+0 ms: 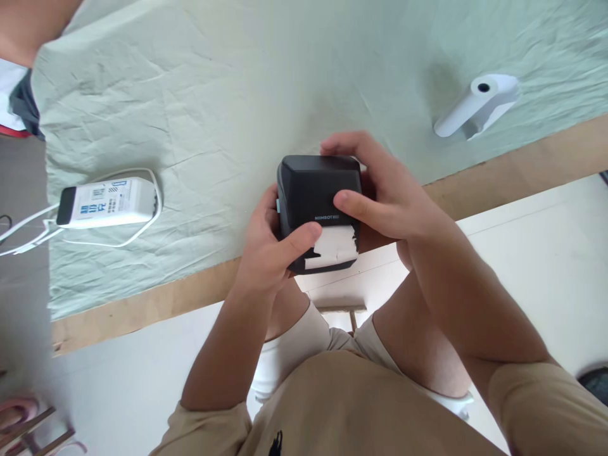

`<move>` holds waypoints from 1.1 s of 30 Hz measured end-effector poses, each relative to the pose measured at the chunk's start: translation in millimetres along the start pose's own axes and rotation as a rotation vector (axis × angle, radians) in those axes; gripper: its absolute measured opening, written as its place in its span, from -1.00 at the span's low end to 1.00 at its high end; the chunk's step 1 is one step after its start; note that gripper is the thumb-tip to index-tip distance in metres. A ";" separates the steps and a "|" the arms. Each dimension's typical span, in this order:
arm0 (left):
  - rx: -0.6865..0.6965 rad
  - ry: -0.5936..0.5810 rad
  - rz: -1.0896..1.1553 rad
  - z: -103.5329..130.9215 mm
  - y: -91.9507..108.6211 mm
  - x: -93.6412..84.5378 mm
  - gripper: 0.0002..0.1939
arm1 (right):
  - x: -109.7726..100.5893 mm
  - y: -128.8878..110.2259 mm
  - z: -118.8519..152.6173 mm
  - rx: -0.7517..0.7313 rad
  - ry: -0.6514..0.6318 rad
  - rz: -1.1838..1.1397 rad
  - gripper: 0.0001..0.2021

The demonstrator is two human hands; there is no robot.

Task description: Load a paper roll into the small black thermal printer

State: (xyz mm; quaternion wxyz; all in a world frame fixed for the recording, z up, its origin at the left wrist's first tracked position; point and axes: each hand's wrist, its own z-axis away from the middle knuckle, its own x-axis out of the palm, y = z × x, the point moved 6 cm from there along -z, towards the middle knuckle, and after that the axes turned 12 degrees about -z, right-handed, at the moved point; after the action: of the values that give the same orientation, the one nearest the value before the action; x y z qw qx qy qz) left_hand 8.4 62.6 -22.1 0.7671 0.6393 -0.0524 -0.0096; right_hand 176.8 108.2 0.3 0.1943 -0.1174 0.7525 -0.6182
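Observation:
A black label printer marked NIIMBOT is held between both hands at the table's near edge. Torn white paper lies across its near face. My left hand grips the left side, with the thumb resting by the paper. My right hand wraps round the right side, its thumb on the top and its index finger at the far edge. A white paper roll, partly unrolled, lies on the cloth at the right.
Pale green cloth covers the wooden-edged table. A white power strip with white cables lies at the left. Part of another person's arm shows at the top left. A stool stands at the lower left.

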 end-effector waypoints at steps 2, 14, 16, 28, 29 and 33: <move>-0.012 0.003 0.001 0.2 0.0 2.0 -0.38 | 1.3 1.4 0.3 -0.004 -0.049 0.015 -0.41; -0.064 0.038 0.029 1.1 -0.9 3.5 -0.61 | 1.5 8.5 0.5 0.007 -0.151 0.016 -0.21; -0.051 0.037 0.021 1.0 -1.4 2.3 -0.64 | 1.0 10.4 -0.1 -0.006 -0.163 0.027 -0.20; -0.050 0.061 -0.023 0.0 -2.5 1.0 -0.64 | -1.3 9.0 -0.8 -0.055 -0.140 0.051 -0.26; -0.049 0.069 -0.027 0.3 -2.0 1.2 -0.65 | -0.9 9.4 -1.1 -0.053 -0.145 0.042 -0.24; -0.018 0.102 -0.036 1.9 0.7 2.0 -0.65 | -1.1 11.5 -2.1 -0.038 -0.150 0.004 -0.17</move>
State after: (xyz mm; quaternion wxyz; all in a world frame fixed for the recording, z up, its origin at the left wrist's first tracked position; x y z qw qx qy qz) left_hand 10.2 60.7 -20.9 0.7743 0.6327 -0.0016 0.0087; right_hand 177.6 112.9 -10.4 0.2488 -0.1656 0.7478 -0.5929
